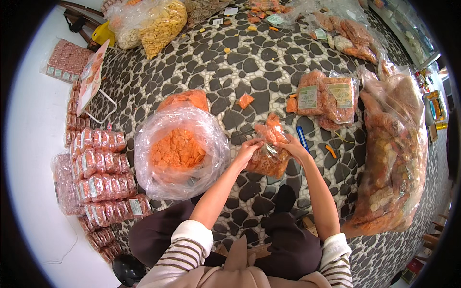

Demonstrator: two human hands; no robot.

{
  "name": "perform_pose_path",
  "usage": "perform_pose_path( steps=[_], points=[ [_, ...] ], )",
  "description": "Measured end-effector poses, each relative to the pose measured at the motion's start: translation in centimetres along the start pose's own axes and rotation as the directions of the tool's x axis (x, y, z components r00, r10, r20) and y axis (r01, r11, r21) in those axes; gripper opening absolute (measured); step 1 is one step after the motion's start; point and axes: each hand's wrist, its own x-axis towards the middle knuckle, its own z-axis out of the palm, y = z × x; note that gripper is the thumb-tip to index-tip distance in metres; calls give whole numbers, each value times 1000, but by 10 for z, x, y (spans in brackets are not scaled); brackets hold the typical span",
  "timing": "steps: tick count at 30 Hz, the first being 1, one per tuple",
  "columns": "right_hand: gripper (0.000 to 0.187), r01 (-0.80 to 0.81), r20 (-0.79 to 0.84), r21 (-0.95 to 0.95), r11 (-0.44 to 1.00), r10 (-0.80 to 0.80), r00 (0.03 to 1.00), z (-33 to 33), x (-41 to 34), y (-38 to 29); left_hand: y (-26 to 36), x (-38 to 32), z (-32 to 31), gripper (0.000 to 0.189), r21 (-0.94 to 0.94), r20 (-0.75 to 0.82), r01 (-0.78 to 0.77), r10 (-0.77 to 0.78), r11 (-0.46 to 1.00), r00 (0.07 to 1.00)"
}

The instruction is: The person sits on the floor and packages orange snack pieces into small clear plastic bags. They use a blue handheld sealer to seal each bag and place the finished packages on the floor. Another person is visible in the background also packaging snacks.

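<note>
My left hand (249, 152) and my right hand (292, 145) pinch the upper part of a clear plastic bag (271, 166) from either side. Small packets of orange snacks (274, 130) show at the bag's top, between and above my fingers. Left of my hands stands a large open plastic bag of orange chips (178, 149), its rim folded outward. A blue utility knife (302, 138) lies on the floor just right of my right hand. One small orange packet (245, 100) lies farther ahead.
Filled, labelled packs (309, 94) lie right of centre, beside a long, bulging plastic sack (392, 154). Stacked packs (104, 162) line the left wall. A bag of yellow snacks (164, 27) stands at the far left. Loose orange sticks (330, 151) lie on the stone-patterned floor.
</note>
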Motion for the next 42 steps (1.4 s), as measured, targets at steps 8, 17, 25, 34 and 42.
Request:
perform_pose_path(
  steps=[8, 17, 25, 34, 42],
  points=[
    [56, 167, -125, -293, 941, -211, 969, 8, -3, 6, -6, 0, 25, 28, -367, -31, -32, 23, 930, 999],
    [32, 90, -205, 12, 996, -86, 975, 7, 0, -7, -10, 3, 25, 28, -624, -188, -64, -70, 779, 980],
    [34, 93, -250, 17, 996, -86, 964, 8, 8, 3, -10, 12, 17, 17, -431, -11, 161, -184, 888, 983],
    [43, -25, -256, -125, 992, -8, 967, 6, -3, -6, -14, 14, 25, 19, -736, -41, 140, -250, 662, 967],
    [71, 267, -99, -344, 900, -317, 943, 20, -22, -16, -14, 6, 28, 15, -588, -103, 148, -255, 796, 961]
  ],
)
